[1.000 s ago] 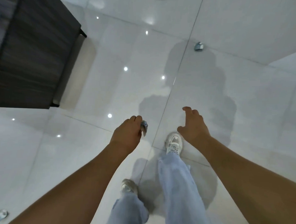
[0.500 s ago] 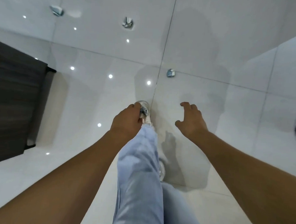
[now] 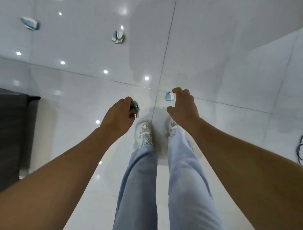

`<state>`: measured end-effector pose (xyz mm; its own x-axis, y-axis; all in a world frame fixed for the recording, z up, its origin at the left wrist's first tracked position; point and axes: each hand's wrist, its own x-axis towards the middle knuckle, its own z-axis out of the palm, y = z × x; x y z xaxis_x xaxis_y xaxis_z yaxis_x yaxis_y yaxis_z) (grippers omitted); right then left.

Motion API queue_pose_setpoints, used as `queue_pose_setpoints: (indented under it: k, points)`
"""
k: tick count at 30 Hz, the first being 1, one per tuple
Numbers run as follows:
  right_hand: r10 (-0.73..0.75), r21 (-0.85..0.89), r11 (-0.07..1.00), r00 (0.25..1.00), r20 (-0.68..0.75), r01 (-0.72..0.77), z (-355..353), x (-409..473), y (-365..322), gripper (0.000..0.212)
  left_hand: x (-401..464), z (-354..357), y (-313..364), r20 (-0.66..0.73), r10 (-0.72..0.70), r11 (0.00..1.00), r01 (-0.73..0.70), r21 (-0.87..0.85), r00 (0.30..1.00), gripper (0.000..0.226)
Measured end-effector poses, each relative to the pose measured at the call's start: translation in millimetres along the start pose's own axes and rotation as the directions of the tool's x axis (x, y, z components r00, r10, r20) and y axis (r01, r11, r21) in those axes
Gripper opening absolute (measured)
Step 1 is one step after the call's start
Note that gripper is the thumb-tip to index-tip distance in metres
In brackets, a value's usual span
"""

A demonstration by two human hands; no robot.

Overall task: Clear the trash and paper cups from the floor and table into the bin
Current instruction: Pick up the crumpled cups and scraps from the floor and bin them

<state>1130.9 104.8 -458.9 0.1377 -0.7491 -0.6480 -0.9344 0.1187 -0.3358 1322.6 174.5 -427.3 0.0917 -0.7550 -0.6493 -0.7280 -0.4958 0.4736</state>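
Since a second ago the view has advanced: the dark desk (image 3: 7, 135) has slid to the lower left edge, and two crumpled wrappers (image 3: 30, 23) (image 3: 118, 37) have entered at upper left. A third crumpled wrapper (image 3: 169, 96), formerly far ahead, now lies at centre frame, so pickup is imminent. The left hand (image 3: 120, 113) grips what appears to be collected trash (image 3: 135, 107). The right hand (image 3: 182, 105), fingers loosely curved and empty, reaches just beside the third wrapper.
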Motion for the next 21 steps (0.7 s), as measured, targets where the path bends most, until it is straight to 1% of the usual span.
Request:
queue_pose_setpoints:
  k: [4,9,16,21]
  points:
    - [0.038,-0.033,0.999,0.999,0.033,-0.037,2,44,19,0.057,53,6,11,0.01,0.005,1.0,-0.005,0.019,1.0,0.021]
    - [0.041,-0.125,0.992,0.994,0.097,-0.029,31,105,52,0.057,117,40,0,-0.076,-0.007,0.994,-0.001,-0.105,0.997,0.016]
    - [0.013,-0.179,0.984,0.988,0.156,0.015,123,203,108,0.061,193,138,-64,-0.087,-0.069,0.993,0.06,-0.101,0.994,0.013]
    - [-0.02,-0.251,0.965,0.976,0.217,0.076,194,252,140,0.064,214,214,-108,-0.064,-0.153,0.977,0.141,-0.162,0.986,0.015]
